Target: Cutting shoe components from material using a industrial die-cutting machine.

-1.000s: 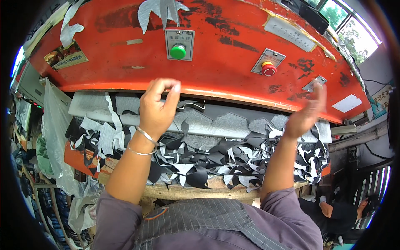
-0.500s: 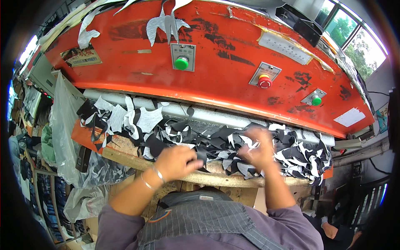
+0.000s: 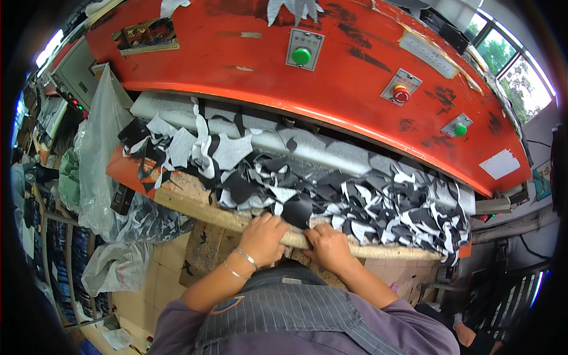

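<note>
Both hands are curled over the front edge of a long wooden board (image 3: pixel 201 210) at the front of the machine bed. My left hand (image 3: pixel 264 239), with two bracelets at its wrist, grips the edge near the middle. A short way to its right, my right hand (image 3: pixel 329 247) grips the same edge with bent fingers. Just beyond them lies a long heap of black and light grey cut scraps (image 3: pixel 384 204), thin and curled, looking like cloth or sheet material. One dark rounded piece (image 3: pixel 297 211) rests right above the gap between my hands.
A big red machine body (image 3: pixel 349 118) spans the far side, with green buttons (image 3: pixel 302 56) and a red knob (image 3: pixel 401 93). A pale roller-like bar (image 3: pixel 284 145) runs beneath it. Clear plastic sheeting (image 3: pixel 100 171) hangs at left, above a whitish sack (image 3: pixel 120 269). Someone's arm (image 3: pixel 464 334) shows at lower right.
My hands have come down from over the scraps to the board's front edge and closer together. The view has shifted, so the machine appears farther right, with more floor showing at left.
</note>
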Available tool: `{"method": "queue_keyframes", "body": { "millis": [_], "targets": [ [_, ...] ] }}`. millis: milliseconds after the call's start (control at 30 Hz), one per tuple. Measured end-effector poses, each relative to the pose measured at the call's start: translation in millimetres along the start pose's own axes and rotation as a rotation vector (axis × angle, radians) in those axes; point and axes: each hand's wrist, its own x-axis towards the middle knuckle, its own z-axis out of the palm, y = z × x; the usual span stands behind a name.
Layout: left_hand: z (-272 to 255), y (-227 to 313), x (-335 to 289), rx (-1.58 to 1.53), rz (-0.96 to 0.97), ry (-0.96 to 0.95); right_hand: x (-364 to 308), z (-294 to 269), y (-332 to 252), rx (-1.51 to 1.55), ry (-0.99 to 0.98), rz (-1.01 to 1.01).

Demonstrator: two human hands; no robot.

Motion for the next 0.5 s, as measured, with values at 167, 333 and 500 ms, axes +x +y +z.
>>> {"method": "queue_keyframes", "body": {
  "millis": [167,333,500],
  "targets": [
    [-57.1,-22.5,55.0,-0.183,-0.155,-0.328,85.3,-79.9,35.7,0.379,-0.451,0.048],
    [-50.1,-86.4,153.6,-0.185,-0.079,0.243,242.4,-76.8,106.9,-0.022,0.126,-0.024],
    [-29.8,-121.5,186.0,0.025,-0.087,0.092,316.1,-60.0,163.6,0.087,-0.069,-0.097]
  ]
}}
